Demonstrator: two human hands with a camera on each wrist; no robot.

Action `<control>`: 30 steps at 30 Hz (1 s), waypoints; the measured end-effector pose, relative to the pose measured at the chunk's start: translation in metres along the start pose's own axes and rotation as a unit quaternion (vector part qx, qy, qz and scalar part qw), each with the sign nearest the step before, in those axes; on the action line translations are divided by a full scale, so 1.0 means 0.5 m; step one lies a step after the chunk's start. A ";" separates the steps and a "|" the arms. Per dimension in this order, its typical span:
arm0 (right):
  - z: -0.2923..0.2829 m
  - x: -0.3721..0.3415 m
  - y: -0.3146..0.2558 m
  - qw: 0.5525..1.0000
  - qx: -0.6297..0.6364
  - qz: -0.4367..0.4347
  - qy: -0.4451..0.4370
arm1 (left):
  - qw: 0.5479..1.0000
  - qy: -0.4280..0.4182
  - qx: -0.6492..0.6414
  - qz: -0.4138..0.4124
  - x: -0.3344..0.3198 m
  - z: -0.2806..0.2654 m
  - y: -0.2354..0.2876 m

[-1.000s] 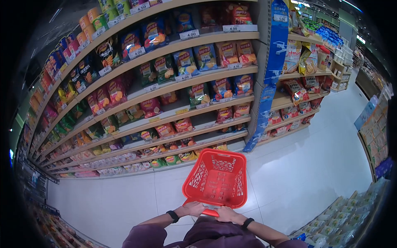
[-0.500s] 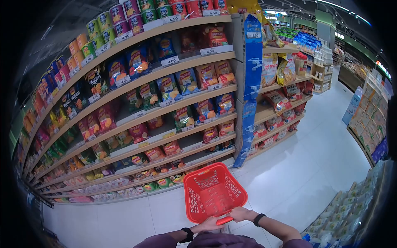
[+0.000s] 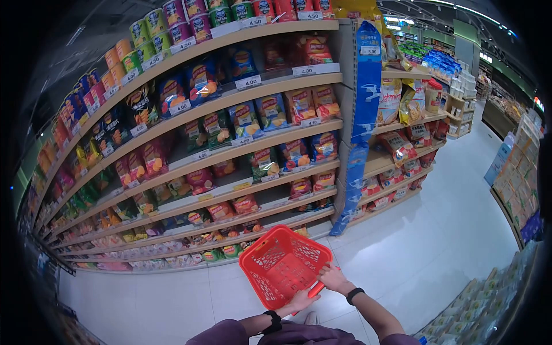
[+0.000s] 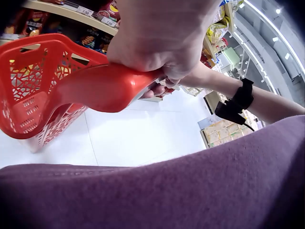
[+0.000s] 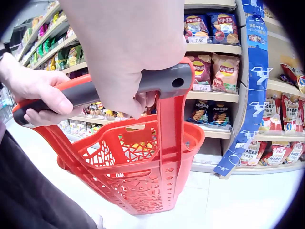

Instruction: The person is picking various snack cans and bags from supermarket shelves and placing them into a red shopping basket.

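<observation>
A red plastic shopping basket (image 3: 286, 267) with cut-out walls stands in front of me, nothing showing inside it. Its handle (image 5: 90, 91) is a red bar with a dark grey grip. My left hand (image 3: 301, 300) holds one end of this bar, fingers wrapped round it. Close to the other end, my right hand (image 3: 334, 279) grips the same bar, with its fingers curled underneath in the right wrist view. In the left wrist view the left hand (image 4: 159, 40) covers much of the bar. Both wrists wear black bands.
A long shelf unit (image 3: 287, 81) of chip bags and canned snacks runs along the left and front. A blue hanging strip (image 3: 361, 109) marks its end. Beyond are oatmeal shelves (image 3: 397, 164), and stacked packs (image 3: 520, 172) line the right. Pale floor tiles (image 3: 402, 259) lie between.
The basket has turned: its handle now slants up to the right, with the right hand farther forward than the left. The view has swung right, bringing more of the aisle and upper shelves in.
</observation>
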State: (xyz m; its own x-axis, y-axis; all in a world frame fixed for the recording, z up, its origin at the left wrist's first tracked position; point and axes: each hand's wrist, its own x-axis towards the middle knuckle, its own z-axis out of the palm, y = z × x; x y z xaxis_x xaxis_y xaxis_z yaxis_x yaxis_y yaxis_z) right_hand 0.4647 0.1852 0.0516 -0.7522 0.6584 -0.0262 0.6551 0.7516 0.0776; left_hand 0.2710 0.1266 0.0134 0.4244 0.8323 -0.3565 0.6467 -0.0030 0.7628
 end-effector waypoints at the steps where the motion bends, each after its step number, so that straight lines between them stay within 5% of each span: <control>1: -0.008 0.007 0.001 1.000 -0.007 -0.009 0.007 | 1.000 0.009 -0.002 -0.007 0.001 0.001 -0.006; 12: 0.003 0.167 0.042 0.995 -0.045 -0.066 0.065 | 0.972 0.079 -0.193 -0.106 0.014 -0.056 0.019; 22: -0.001 0.322 0.084 0.990 -0.031 -0.127 0.047 | 0.945 0.183 -0.237 -0.135 0.072 -0.128 -0.008; 30: 0.014 0.408 0.161 0.982 0.037 -0.177 0.058 | 0.939 0.134 -0.271 -0.162 0.163 -0.191 -0.039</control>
State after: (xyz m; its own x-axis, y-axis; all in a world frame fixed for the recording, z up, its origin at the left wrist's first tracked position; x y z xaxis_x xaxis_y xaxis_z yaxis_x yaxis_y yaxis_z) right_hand 0.3643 0.3801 0.0457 -0.9336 0.3503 0.0752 0.3520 0.9359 0.0108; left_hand 0.2326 0.2476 0.0211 0.0392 0.8510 -0.5236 0.2662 0.4962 0.8264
